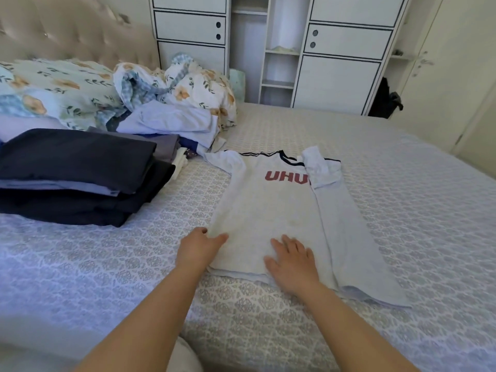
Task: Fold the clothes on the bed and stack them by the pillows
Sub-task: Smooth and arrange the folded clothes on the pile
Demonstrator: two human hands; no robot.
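Note:
A white T-shirt (pixel 271 208) with red letters and dark shoulder stripes lies flat on the bed (pixel 402 210), its right side and sleeve folded inward. My left hand (pixel 200 249) pinches the shirt's lower left edge, thumb on top. My right hand (pixel 292 261) rests flat on the shirt near the hem, fingers spread. A stack of folded dark clothes (pixel 77 173) sits to the left. Loose pale clothes (pixel 171 122) lie behind it, near the floral pillows (pixel 53 87).
A crumpled floral duvet (pixel 193 84) is heaped at the head of the bed under the tufted headboard (pixel 67 30). A white wardrobe (pixel 335 49) stands beyond the bed. A door (pixel 442 76) is at the right.

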